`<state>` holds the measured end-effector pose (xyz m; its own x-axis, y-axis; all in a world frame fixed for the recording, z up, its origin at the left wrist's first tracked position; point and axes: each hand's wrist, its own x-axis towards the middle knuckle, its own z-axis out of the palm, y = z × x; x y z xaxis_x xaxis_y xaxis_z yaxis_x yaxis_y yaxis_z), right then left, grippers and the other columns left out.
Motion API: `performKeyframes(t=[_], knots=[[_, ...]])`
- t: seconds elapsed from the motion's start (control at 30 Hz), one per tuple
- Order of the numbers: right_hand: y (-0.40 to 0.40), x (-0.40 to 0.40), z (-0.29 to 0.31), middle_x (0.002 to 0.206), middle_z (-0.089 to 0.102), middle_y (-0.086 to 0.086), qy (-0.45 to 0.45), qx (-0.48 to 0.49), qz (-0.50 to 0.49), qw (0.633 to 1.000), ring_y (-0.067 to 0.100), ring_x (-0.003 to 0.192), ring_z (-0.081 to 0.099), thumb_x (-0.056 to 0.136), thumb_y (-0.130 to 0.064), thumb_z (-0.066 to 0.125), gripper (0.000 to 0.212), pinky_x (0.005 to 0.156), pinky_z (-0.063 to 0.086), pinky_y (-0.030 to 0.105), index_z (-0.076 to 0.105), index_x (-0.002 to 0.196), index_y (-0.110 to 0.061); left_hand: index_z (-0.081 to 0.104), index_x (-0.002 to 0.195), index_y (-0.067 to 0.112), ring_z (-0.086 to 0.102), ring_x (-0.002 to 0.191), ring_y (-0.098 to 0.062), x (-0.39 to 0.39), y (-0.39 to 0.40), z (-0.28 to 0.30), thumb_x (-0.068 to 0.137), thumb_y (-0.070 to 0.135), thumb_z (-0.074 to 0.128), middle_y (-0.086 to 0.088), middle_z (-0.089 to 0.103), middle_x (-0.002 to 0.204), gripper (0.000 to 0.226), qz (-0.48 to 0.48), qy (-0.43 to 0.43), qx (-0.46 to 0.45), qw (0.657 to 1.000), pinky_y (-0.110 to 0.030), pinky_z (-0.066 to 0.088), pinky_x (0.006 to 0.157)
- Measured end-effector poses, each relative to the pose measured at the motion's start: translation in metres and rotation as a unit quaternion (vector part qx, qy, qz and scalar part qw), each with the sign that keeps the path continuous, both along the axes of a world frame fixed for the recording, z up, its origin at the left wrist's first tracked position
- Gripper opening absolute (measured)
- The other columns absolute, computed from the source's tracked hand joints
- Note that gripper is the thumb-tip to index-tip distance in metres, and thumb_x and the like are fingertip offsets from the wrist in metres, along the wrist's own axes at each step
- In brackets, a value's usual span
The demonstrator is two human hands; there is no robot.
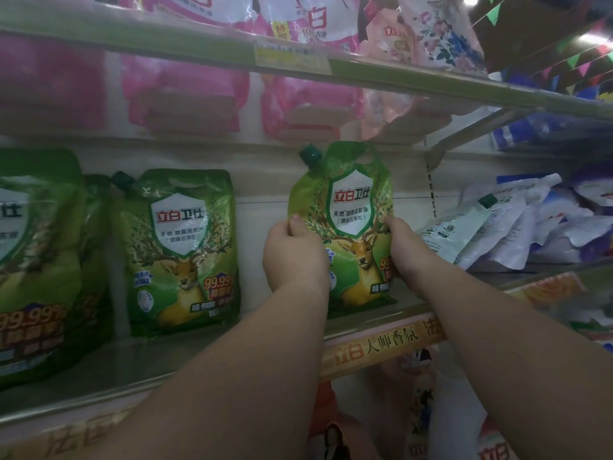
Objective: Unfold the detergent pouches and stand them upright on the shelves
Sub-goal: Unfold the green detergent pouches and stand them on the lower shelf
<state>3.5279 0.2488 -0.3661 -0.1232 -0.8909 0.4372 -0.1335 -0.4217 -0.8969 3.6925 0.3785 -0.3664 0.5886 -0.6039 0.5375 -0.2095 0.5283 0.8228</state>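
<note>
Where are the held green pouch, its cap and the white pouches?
held green pouch point(353, 207): head view, white shield label.
cap point(310, 153): head view, dark green top.
white pouches point(497, 224): head view, slumped heap's front.

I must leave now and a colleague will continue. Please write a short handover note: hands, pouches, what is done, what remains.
Left hand and right hand grip the sides of a green pouch, upright on the middle shelf.
Done: another green pouch stands upright to its left.
Left: release this one if it stands steady; the white pouches lie slumped at the right.
</note>
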Motion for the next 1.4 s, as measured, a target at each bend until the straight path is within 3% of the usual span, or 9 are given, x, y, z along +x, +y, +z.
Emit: performKeyframes(t=[0.13, 0.3, 0.53, 0.73, 0.83, 0.97, 1.2, 1.3, 1.4], knots=[[0.023, 0.005, 0.003, 0.143, 0.059, 0.018, -0.005, -0.014, -0.008, 1.0, 0.04, 0.128, 0.06, 0.104, -0.05, 0.037, 0.054, 0.112, 0.048, 0.053, 0.06, 0.141, -0.018, 0.065, 0.102, 0.016, 0.056, 0.073, -0.014, 0.006, 0.002, 0.011, 0.11, 0.044, 0.042, -0.002, 0.063, 0.086, 0.037, -0.012, -0.018, 0.039, 0.999, -0.027, 0.033, 0.056], [0.009, 0.005, 0.006, 0.124, 0.066, 0.018, -0.014, 0.044, -0.014, 0.999, 0.04, 0.109, 0.066, 0.073, -0.076, 0.028, 0.085, 0.101, 0.052, 0.057, 0.055, 0.135, -0.025, 0.06, 0.106, 0.015, 0.058, 0.084, -0.025, 0.01, 0.002, 0.023, 0.111, 0.04, 0.04, 0.0, 0.053, 0.082, 0.032, -0.011, -0.023, 0.089, 0.996, -0.035, 0.042, 0.077], [0.021, 0.024, 0.016, 0.117, 0.066, 0.02, -0.077, 0.059, -0.013, 0.995, 0.04, 0.108, 0.063, 0.084, -0.064, 0.038, 0.072, 0.103, 0.049, 0.053, 0.051, 0.138, -0.017, 0.053, 0.105, 0.015, 0.05, 0.09, -0.027, 0.017, -0.001, 0.033, 0.112, 0.037, 0.039, -0.004, 0.054, 0.086, 0.027, -0.009, 0.002, 0.122, 0.993, -0.036, 0.041, 0.082], [0.034, 0.047, 0.017, 0.126, 0.059, 0.02, -0.046, 0.042, 0.007, 0.998, 0.039, 0.116, 0.058, 0.101, -0.054, 0.033, 0.057, 0.103, 0.047, 0.049, 0.04, 0.142, -0.014, 0.059, 0.13, 0.012, 0.054, 0.089, -0.022, 0.038, 0.004, 0.035, 0.112, 0.037, 0.039, 0.002, 0.052, 0.091, 0.037, -0.011, 0.011, 0.13, 0.991, -0.033, 0.042, 0.086], [0.041, 0.061, 0.017, 0.127, 0.059, 0.019, -0.034, 0.046, 0.027, 0.998, 0.036, 0.115, 0.059, 0.106, -0.051, 0.031, 0.055, 0.094, 0.047, 0.046, 0.037, 0.146, -0.014, 0.055, 0.143, 0.012, 0.06, 0.104, -0.026, 0.053, 0.015, 0.036, 0.113, 0.035, 0.038, -0.007, 0.061, 0.116, 0.041, -0.003, 0.013, 0.129, 0.992, -0.035, 0.046, 0.095], [0.05, 0.089, 0.016, 0.114, 0.06, 0.011, -0.017, 0.049, 0.069, 0.996, 0.03, 0.109, 0.061, 0.106, -0.054, 0.03, 0.052, 0.088, 0.048, 0.044, 0.037, 0.143, -0.018, 0.057, 0.14, 0.013, 0.047, 0.068, -0.014, 0.081, 0.018, 0.036, 0.113, 0.034, 0.04, 0.001, 0.053, 0.093, 0.038, 0.016, 0.044, 0.107, 0.993, -0.031, 0.043, 0.073], [0.063, 0.149, 0.022, 0.119, 0.068, 0.016, -0.019, 0.057, 0.134, 0.989, 0.035, 0.108, 0.068, 0.095, -0.061, 0.033, 0.063, 0.097, 0.054, 0.048, 0.042, 0.142, -0.02, 0.06, 0.135, 0.018, 0.059, 0.106, -0.032, 0.127, 0.033, 0.041, 0.111, 0.035, 0.044, -0.008, 0.064, 0.121, 0.034, 0.052, 0.116, 0.052, 0.991, -0.048, 0.05, 0.102], [0.068, 0.168, 0.026, 0.119, 0.071, 0.017, -0.016, 0.063, 0.153, 0.986, 0.036, 0.106, 0.07, 0.083, -0.066, 0.034, 0.077, 0.095, 0.055, 0.049, 0.045, 0.144, -0.022, 0.059, 0.14, 0.017, 0.061, 0.115, -0.032, 0.143, 0.041, 0.043, 0.112, 0.034, 0.043, -0.009, 0.064, 0.128, 0.037, 0.062, 0.123, 0.04, 0.99, -0.044, 0.048, 0.099], [0.066, 0.182, 0.027, 0.119, 0.073, 0.017, -0.02, 0.065, 0.168, 0.983, 0.037, 0.106, 0.072, 0.07, -0.074, 0.037, 0.088, 0.097, 0.055, 0.052, 0.049, 0.142, -0.024, 0.061, 0.135, 0.015, 0.057, 0.094, -0.025, 0.157, 0.045, 0.045, 0.112, 0.034, 0.043, -0.005, 0.06, 0.106, 0.035, 0.071, 0.127, 0.033, 0.989, -0.037, 0.044, 0.081]])
